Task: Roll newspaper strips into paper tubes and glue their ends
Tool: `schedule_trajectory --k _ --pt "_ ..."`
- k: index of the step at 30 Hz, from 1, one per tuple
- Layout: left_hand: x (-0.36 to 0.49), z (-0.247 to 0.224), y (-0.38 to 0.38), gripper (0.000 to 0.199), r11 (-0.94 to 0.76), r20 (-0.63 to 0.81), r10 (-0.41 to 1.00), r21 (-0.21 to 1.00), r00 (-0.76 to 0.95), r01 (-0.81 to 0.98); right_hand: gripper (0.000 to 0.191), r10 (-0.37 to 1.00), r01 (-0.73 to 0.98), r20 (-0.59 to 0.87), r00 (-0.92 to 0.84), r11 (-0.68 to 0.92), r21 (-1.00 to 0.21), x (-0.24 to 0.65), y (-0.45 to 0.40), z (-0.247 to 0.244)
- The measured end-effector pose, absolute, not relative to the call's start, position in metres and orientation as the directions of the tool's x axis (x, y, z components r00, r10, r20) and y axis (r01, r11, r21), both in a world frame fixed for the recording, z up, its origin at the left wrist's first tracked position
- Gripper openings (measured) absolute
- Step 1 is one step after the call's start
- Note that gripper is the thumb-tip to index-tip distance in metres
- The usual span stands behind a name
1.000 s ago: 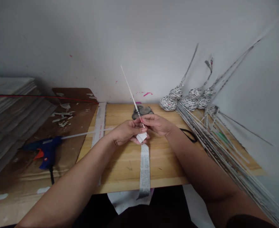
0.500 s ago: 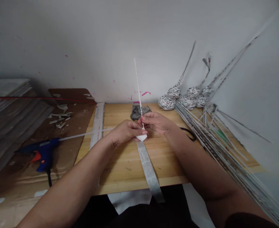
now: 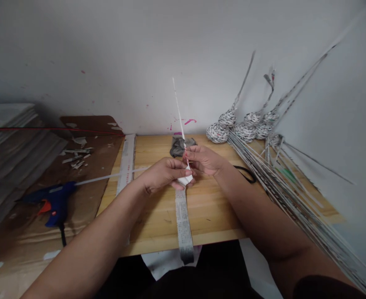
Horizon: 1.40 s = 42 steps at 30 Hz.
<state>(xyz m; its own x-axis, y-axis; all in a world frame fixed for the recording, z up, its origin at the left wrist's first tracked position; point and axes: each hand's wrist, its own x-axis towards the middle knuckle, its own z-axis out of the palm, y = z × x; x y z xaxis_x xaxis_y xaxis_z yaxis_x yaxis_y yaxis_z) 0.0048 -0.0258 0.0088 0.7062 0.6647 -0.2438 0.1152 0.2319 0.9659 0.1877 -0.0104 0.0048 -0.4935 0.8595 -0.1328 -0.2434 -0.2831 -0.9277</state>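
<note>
Between my hands a newspaper strip (image 3: 184, 220) is partly rolled into a thin paper tube (image 3: 178, 106) that points up and slightly left. My left hand (image 3: 167, 172) pinches the strip's white folded part at the base of the tube. Just above, the fingers of my right hand (image 3: 203, 158) close round the lower end of the tube. The unrolled strip hangs down over the front edge of the wooden board (image 3: 158, 224). Behind my hands lies a crumpled grey cloth (image 3: 177, 146).
A blue glue gun (image 3: 58, 199) with a glue stick in it lies on cardboard at left, near paper scraps (image 3: 77, 155) and stacked sheets (image 3: 11, 153). At right are woven paper gourds (image 3: 218, 132) and a bundle of paper tubes (image 3: 282, 203). A black loop (image 3: 248, 176) lies beside my right forearm.
The loose end of the strip has swung left and now hangs nearly straight down. The tube has turned and leans a little further left. Both hands keep their hold.
</note>
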Motion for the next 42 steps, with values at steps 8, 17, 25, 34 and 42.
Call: schedule_trajectory --k 8,17,25,34,42 --pt "0.007 0.01 -0.026 0.028 0.276 -0.273 0.657 0.955 0.702 0.113 0.034 0.847 -0.261 -0.119 -0.517 -0.289 -0.921 0.191 -0.007 0.0" --pt "0.005 0.012 -0.026 0.023 0.276 -0.28 0.639 0.953 0.717 0.126 0.028 0.864 -0.247 -0.13 -0.487 -0.279 -0.928 0.191 -0.007 -0.002" --pt "0.002 0.003 -0.019 0.026 0.32 -0.283 0.643 0.944 0.711 0.087 0.028 0.789 -0.177 -0.064 -0.611 -0.215 -0.961 0.194 -0.01 0.003" --pt "0.006 0.006 -0.023 0.028 0.289 -0.283 0.691 0.952 0.665 0.104 0.028 0.813 -0.164 -0.078 -0.578 -0.209 -0.964 0.193 -0.009 0.001" --pt "0.007 0.004 -0.023 0.03 0.235 -0.248 0.721 0.966 0.647 0.108 0.031 0.823 -0.163 -0.098 -0.56 -0.225 -0.961 0.192 -0.008 0.0"
